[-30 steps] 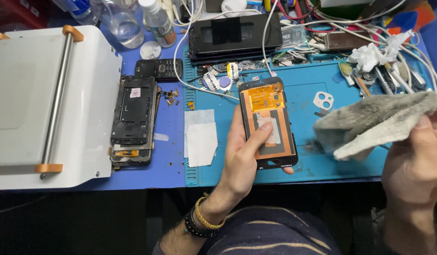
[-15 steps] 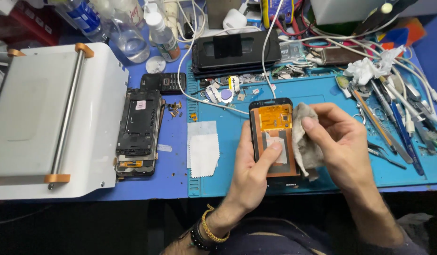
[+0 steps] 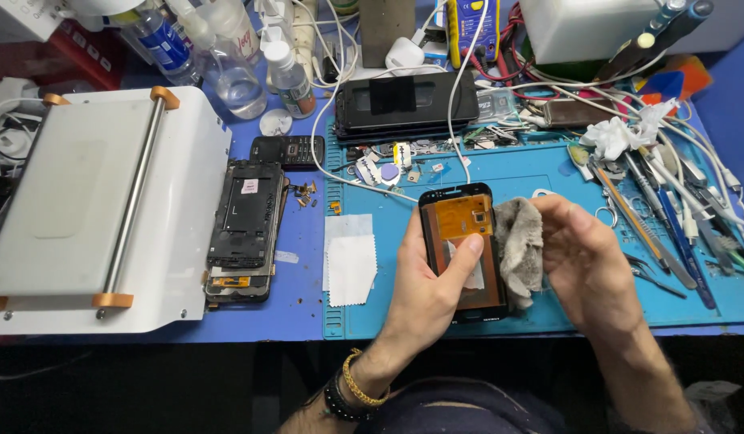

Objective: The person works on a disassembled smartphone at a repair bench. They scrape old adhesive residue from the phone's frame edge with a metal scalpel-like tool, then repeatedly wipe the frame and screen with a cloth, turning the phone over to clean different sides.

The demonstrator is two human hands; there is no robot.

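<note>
Cluttered repair desk with a blue mat; I view it from the head camera, looking down.

Fingers: my left fingers are wrapped around the screen, thumb lying across its orange back, so the part is lifted just above the mat near its front edge. My right fingers are pinched on a grey cloth, pressing it against the screen's right edge.

Change: a second ago the right hand held the cloth well apart, out to the right; half a second ago it had come in to the screen; now cloth and screen touch along the side. I judge that wiping of the screen is under way, with the left hand only steadying.

Surroundings: a white wipe lies left of the left hand; a stripped phone rests beside the white machine; bottles and a black frame stand behind; tools lie at right.

Hidden or unclear: the screen's right rim under the cloth, its lower corner behind my palm, the front face, and any residue being removed. The machine is cut off at left.
</note>
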